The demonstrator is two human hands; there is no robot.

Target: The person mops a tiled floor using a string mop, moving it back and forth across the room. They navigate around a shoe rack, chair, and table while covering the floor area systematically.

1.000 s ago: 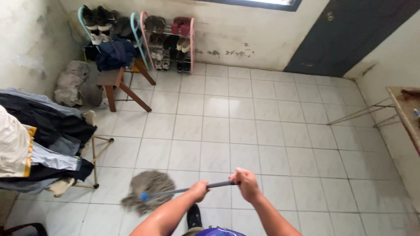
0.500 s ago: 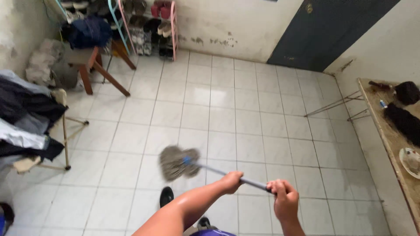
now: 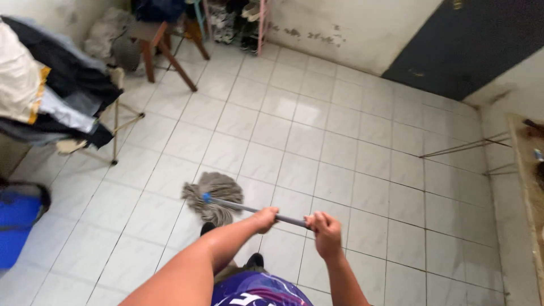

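Both my hands grip the grey handle of a string mop [image 3: 213, 195]. My left hand [image 3: 265, 218] is wrapped around the shaft nearer the head, and my right hand [image 3: 324, 231] holds it further back, near the end. The grey stringy mop head lies on the white tiled floor [image 3: 340, 147], just ahead of my dark shoe [image 3: 207, 228]. A blue collar joins the head to the handle.
A folding rack draped with clothes [image 3: 51, 85] stands at the left, with a blue container [image 3: 20, 224] below it. A wooden stool [image 3: 161, 39] and a shoe rack [image 3: 243, 22] are at the back. A dark door [image 3: 470, 45] and a table edge [image 3: 527, 164] are on the right.
The mop head swept left across the tiles and my hands moved with it. The view swung, bringing the clothes rack and blue container into sight.
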